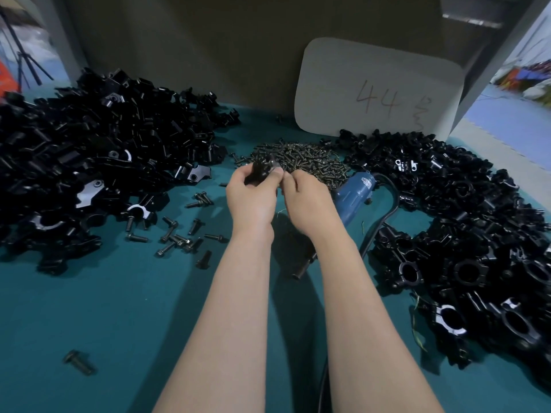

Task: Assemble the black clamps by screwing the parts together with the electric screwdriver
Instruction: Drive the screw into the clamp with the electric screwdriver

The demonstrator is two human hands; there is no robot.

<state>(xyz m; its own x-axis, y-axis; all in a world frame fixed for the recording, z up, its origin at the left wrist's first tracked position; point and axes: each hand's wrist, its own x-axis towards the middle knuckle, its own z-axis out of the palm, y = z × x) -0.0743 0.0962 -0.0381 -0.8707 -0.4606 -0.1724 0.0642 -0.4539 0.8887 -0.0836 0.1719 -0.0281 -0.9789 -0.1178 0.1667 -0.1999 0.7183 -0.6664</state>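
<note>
Clamp (262, 171) is held up over the middle of the desk (119, 323), gripped in the curled fingers of the left hand (252, 193). The right hand (307, 201) meets it from 3 o'clock with fingertips bunched. Whether they pinch a screw or only steady the clamp I cannot tell, as the tips are hidden.

Likely slips, as I judge them: a screw started crooked by finger would cross-thread once driven. A screw dropped from the pinch would vanish into the screw pile (298, 160) just behind at 12 o'clock. The clamp could twist if the left grip loosens while the right hand reaches for the screwdriver (356, 189), lying on the desk at that hand's 3 o'clock. Its cable (387, 216) runs against the right heap (465, 222) and could drag pieces along.

Counted: one clamp in hand, one screwdriver, one screw pile, and two black heaps, the left heap (89, 156) at 9 o'clock and the other at 3 o'clock, both too dense to count. There are also roughly twenty loose screws (179, 236) at 8 o'clock, one lone screw (79, 362) at 7 o'clock, and one card (378, 87) at 1 o'clock
</note>
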